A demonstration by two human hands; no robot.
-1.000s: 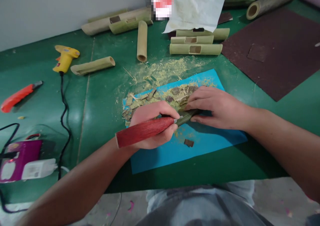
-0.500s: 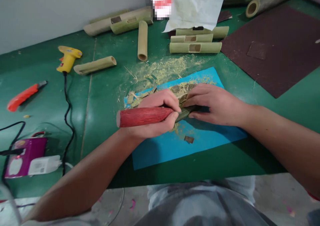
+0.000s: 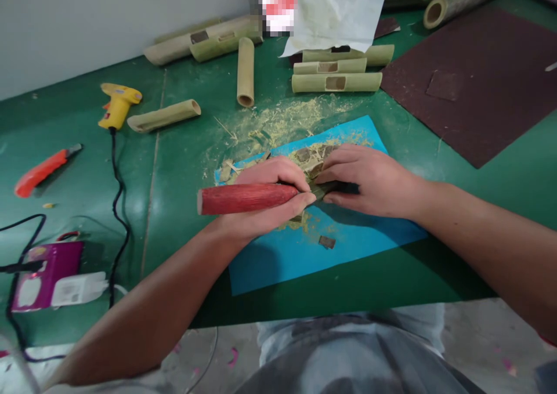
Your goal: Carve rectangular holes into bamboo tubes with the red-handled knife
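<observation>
My left hand (image 3: pixel 272 214) is closed around a tool with a thick red handle (image 3: pixel 248 199); the handle points left and the tool's working end is hidden by my fingers. My right hand (image 3: pixel 365 179) grips a green bamboo piece (image 3: pixel 319 190) just right of it, fingers bent over its far side and thumb on the near side. Both hands nearly touch over a blue sheet (image 3: pixel 278 260). Shavings and chips (image 3: pixel 304 153) lie behind the hands, and one dark chip (image 3: pixel 326 242) rests in front of them.
Cut bamboo tubes (image 3: pixel 337 82) lie at the back beside a white paper (image 3: pixel 335 17). A yellow glue gun (image 3: pixel 118 104), an orange-handled cutter (image 3: pixel 43 172) and a purple power strip (image 3: pixel 47 272) are on the left. A dark brown board (image 3: pixel 474 86) lies at the right.
The red handle has shifted slightly left and up and lies a little flatter, with my left hand still around it. My right hand keeps its grip on the bamboo. The camera view has shifted slightly.
</observation>
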